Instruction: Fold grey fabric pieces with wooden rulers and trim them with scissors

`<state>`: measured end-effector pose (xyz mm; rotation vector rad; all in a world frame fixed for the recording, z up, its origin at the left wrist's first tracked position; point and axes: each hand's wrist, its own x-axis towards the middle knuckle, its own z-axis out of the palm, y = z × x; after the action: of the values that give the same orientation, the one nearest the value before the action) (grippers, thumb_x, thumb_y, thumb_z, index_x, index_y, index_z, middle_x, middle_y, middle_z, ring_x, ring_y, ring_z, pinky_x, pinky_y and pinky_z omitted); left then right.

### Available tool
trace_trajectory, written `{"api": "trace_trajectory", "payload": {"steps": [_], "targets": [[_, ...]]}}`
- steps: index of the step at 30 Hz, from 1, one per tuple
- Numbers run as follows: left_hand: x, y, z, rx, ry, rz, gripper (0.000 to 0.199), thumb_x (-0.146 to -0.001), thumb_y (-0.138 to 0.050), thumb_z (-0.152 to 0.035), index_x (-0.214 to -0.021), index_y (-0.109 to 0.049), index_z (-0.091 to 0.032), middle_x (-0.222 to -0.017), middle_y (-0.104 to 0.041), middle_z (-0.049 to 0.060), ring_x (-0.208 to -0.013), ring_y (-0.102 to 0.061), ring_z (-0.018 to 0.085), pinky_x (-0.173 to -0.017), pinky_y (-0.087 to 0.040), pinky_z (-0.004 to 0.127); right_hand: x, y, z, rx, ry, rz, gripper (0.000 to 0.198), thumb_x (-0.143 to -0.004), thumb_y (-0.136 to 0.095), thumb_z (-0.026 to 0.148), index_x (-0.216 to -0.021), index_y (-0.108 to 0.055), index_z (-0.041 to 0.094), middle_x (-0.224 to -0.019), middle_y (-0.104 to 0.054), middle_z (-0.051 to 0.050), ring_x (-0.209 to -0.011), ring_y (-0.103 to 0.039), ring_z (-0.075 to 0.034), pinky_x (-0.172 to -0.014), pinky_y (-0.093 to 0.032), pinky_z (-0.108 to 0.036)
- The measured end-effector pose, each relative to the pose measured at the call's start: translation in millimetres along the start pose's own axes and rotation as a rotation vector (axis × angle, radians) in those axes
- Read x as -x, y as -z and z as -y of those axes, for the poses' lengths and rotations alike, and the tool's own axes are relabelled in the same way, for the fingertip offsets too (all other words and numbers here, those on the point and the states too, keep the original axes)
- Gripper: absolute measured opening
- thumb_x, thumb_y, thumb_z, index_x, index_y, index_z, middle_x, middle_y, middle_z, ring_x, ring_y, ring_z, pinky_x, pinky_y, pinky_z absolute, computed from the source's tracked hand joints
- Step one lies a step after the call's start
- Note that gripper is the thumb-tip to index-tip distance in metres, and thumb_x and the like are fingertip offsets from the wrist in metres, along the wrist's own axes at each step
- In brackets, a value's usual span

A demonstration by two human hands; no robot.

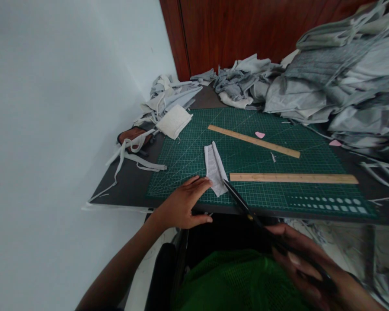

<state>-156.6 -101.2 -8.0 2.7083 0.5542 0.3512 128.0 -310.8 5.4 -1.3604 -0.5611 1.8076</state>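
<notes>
A small pale grey fabric piece (213,162) with a folded strip along its right side lies on the green cutting mat (188,157). My left hand (184,201) rests by its lower left edge, fingertips touching the cloth and the thumb held apart. Black-handled scissors (238,198) are in my right hand (298,255), which is wrapped around the handles below the table edge. The scissor tips meet the lower right side of the fabric; the blades look closed or nearly so.
Two wooden rulers (254,141) (293,178) lie on the mat. Pink scraps (259,135) sit nearby. Large heaps of grey fabric (311,90) fill the back right. More cloth (173,121), white straps (142,163) and a brown pouch (136,137) are at left, beside the wall.
</notes>
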Motion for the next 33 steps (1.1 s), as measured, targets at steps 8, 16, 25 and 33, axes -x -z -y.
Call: {"api": "trace_trajectory", "payload": {"steps": [8, 16, 25, 33], "targets": [[2, -10, 5, -0.151, -0.081, 0.005, 0.081, -0.094, -0.061, -0.066, -0.154, -0.041, -0.016, -0.154, -0.052, 0.018, -0.147, -0.045, 0.032, -0.125, -0.03, 0.055, -25, 3, 3, 0.173, 0.047, 0.062, 0.059, -0.089, -0.07, 0.061, -0.134, -0.052, 0.029, -0.078, -0.058, 0.005, -0.039, -0.038, -0.003, -0.031, -0.034, -0.014], [-9, 4, 3, 0.073, 0.046, -0.079, 0.017, -0.102, -0.06, -0.033, -0.106, -0.071, -0.021, -0.122, -0.07, 0.007, -0.125, -0.061, 0.024, -0.108, -0.046, 0.043, -25, -3, 4, 0.2, 0.052, 0.028, 0.062, -0.088, -0.071, 0.061, -0.137, -0.051, 0.029, -0.078, -0.06, 0.005, -0.042, -0.038, -0.003, -0.034, -0.032, -0.013], [-32, -6, 5, -0.01, 0.152, -0.135, 0.019, -0.101, -0.061, -0.03, -0.091, -0.077, -0.025, -0.092, -0.073, 0.003, -0.1, -0.061, 0.023, -0.09, -0.045, 0.04, -32, -4, 0, 0.232, 0.06, 0.091, 0.064, -0.089, -0.065, 0.068, -0.134, -0.046, 0.027, -0.079, -0.056, 0.006, -0.043, -0.036, -0.003, -0.036, -0.029, -0.016], [21, 3, 15, -0.022, 0.07, -0.375, 0.02, -0.103, -0.054, -0.018, -0.09, -0.07, -0.02, -0.094, -0.068, 0.005, -0.093, -0.064, 0.018, -0.084, -0.053, 0.031, -45, 8, 3, 0.275, 0.055, 0.18, 0.071, -0.085, -0.062, 0.077, -0.132, -0.044, 0.027, -0.074, -0.049, 0.008, -0.045, -0.036, -0.005, -0.036, -0.03, -0.016]]}}
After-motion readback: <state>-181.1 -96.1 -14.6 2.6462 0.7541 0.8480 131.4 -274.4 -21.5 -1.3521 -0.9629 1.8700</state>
